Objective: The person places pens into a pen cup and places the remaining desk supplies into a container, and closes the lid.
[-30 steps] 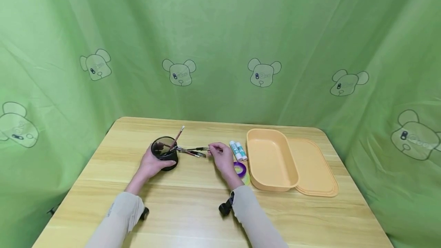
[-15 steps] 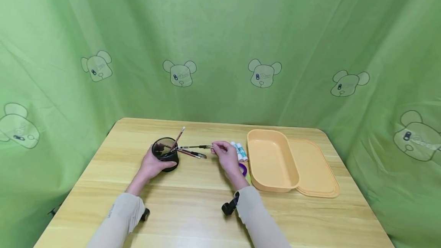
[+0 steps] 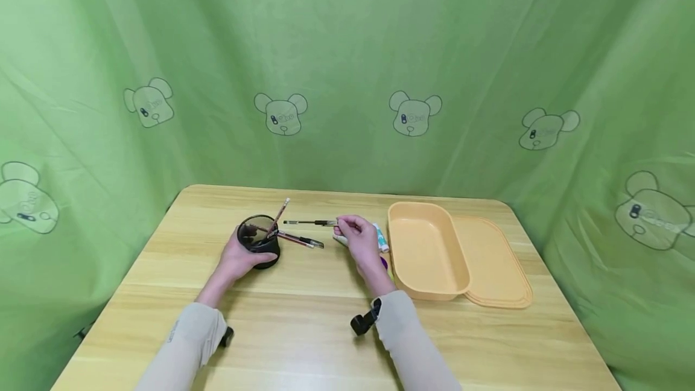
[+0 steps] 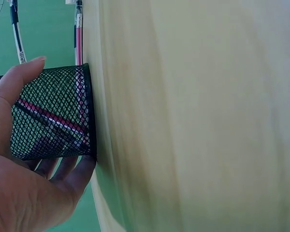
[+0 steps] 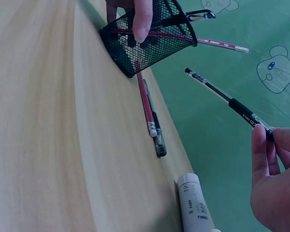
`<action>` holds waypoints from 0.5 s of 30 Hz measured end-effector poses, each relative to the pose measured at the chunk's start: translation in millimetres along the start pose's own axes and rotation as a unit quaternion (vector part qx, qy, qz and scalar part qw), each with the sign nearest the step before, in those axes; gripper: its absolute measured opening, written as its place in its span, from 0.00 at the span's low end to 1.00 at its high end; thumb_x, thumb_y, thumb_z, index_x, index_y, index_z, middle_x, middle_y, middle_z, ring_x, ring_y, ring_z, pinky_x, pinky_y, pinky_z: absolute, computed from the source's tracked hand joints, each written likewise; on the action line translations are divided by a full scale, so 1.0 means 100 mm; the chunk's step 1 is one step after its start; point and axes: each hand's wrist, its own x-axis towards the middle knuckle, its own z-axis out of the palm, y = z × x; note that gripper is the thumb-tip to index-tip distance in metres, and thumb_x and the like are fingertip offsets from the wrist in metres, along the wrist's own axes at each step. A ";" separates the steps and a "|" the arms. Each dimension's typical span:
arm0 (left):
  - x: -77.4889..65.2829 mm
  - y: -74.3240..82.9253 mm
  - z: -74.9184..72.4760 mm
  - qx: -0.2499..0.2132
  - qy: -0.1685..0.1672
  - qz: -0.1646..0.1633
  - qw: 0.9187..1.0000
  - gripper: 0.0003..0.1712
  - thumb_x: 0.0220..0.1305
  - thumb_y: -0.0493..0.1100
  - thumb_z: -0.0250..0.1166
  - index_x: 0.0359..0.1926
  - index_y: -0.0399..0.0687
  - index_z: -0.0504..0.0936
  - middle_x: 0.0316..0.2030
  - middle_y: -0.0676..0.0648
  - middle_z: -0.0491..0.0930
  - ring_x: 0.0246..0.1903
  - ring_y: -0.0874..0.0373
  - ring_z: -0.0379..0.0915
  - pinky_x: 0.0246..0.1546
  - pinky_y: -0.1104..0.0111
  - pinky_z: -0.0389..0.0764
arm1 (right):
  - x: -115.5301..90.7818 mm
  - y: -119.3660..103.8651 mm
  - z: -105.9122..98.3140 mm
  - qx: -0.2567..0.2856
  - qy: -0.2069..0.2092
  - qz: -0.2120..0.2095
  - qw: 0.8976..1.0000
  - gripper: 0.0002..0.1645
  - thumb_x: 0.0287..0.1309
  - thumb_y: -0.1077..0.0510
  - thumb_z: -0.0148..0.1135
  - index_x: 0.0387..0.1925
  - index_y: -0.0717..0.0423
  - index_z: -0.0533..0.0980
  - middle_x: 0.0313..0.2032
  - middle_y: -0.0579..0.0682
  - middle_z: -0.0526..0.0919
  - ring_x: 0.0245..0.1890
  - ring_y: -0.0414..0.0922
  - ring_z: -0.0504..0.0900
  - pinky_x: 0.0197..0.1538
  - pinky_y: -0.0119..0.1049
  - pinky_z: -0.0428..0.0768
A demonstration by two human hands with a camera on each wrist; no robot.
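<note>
My left hand [image 3: 239,256] grips a black mesh pen holder [image 3: 269,258], thumb and fingers around its side, as the left wrist view also shows. A pencil [image 3: 281,212] with a white eraser end leans out of it; in the right wrist view a pen's clip end [image 5: 201,15] also shows at the rim. Right of the holder, another pencil [image 5: 148,108] and a capped black pen [image 5: 158,137] lie on the table side by side. My right hand [image 3: 359,239] pinches a clear-barrelled pen [image 5: 222,94] by its black-grip end, above the table with its other end towards the holder.
White-and-green glue sticks [image 3: 382,238] and a purple tape roll [image 3: 384,263] sit partly hidden by my right hand. Beyond them stand an orange plastic box [image 3: 429,291] and its flat lid [image 3: 496,261]. A green curtain [image 3: 347,155] hangs behind the table.
My right hand has drawn the pen right and upward, away from the holder and the pieces lying beside it. My left hand stays on the holder.
</note>
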 end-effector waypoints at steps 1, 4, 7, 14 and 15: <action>0.00 0.00 0.00 0.000 0.001 0.000 1.000 0.57 0.30 0.48 0.84 0.64 0.44 0.64 0.58 0.39 0.72 0.59 0.42 0.67 0.65 0.51 0.64 | 0.00 -0.02 0.00 0.001 0.000 0.000 1.000 0.11 0.59 0.64 0.62 0.44 0.63 0.79 0.41 0.61 0.83 0.42 0.56 0.84 0.52 0.46 0.81; -0.01 0.02 0.00 0.004 -0.001 0.005 1.000 0.57 0.29 0.50 0.84 0.63 0.45 0.65 0.58 0.39 0.72 0.58 0.42 0.67 0.64 0.51 0.65 | -0.01 -0.06 -0.01 0.000 0.005 -0.001 1.000 0.11 0.59 0.64 0.63 0.44 0.62 0.80 0.40 0.59 0.83 0.38 0.49 0.85 0.53 0.49 0.80; -0.01 0.02 0.00 0.013 -0.007 0.011 1.000 0.57 0.29 0.51 0.84 0.63 0.45 0.65 0.57 0.39 0.72 0.58 0.43 0.68 0.64 0.51 0.65 | 0.00 -0.09 -0.02 -0.002 0.013 -0.005 1.000 0.10 0.58 0.63 0.64 0.42 0.60 0.81 0.37 0.57 0.83 0.35 0.46 0.85 0.52 0.48 0.81; -0.03 -0.01 -0.07 -0.040 -0.050 0.034 0.997 0.60 0.32 0.41 0.83 0.67 0.41 0.59 0.62 0.36 0.66 0.62 0.39 0.62 0.68 0.48 0.57 | -0.02 -0.14 -0.03 0.002 0.018 -0.020 1.000 0.08 0.59 0.63 0.64 0.40 0.60 0.81 0.36 0.57 0.83 0.34 0.46 0.85 0.50 0.44 0.82; -0.03 -0.01 -0.08 -0.057 -0.061 0.032 0.996 0.61 0.33 0.39 0.82 0.68 0.41 0.57 0.64 0.36 0.65 0.63 0.38 0.61 0.68 0.47 0.55 | -0.03 -0.15 -0.03 0.004 0.018 -0.020 1.000 0.08 0.59 0.62 0.64 0.41 0.60 0.81 0.36 0.57 0.83 0.34 0.46 0.85 0.50 0.45 0.82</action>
